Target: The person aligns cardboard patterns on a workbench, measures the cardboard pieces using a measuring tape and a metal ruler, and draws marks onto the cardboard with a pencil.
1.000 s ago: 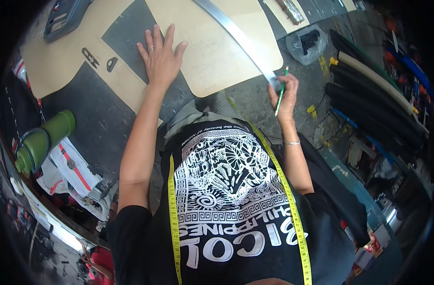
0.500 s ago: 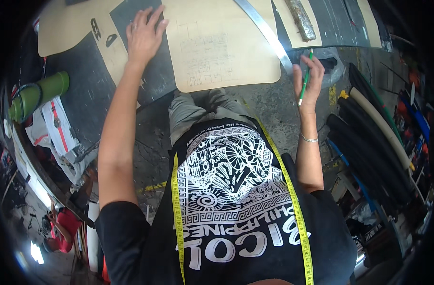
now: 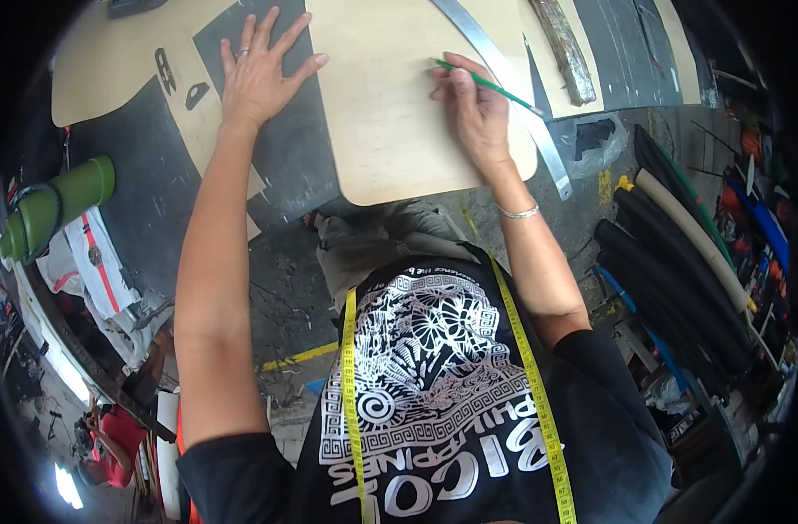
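A large tan paper sheet with rounded corners lies on the dark table top. My left hand, fingers spread, rests on the dark surface at the sheet's left edge, holding nothing. In my right hand, above the sheet's right part, is a green pencil. Its point is directed left, toward the sheet; whether it touches the paper I cannot tell. A long metal ruler slants across the sheet's right side, passing behind the pencil, its lower end jutting past the table edge.
A long bar in shiny wrapping lies on another paper piece at right. Two small black shapes show on the left paper. A green roll and dark rolls flank the table. A yellow tape measure hangs over my shirt.
My right hand has moved left from beside the table edge to over the sheet, bringing the pencil. Lines drawn on the sheet before do not show now. My left thumb has spread outward.
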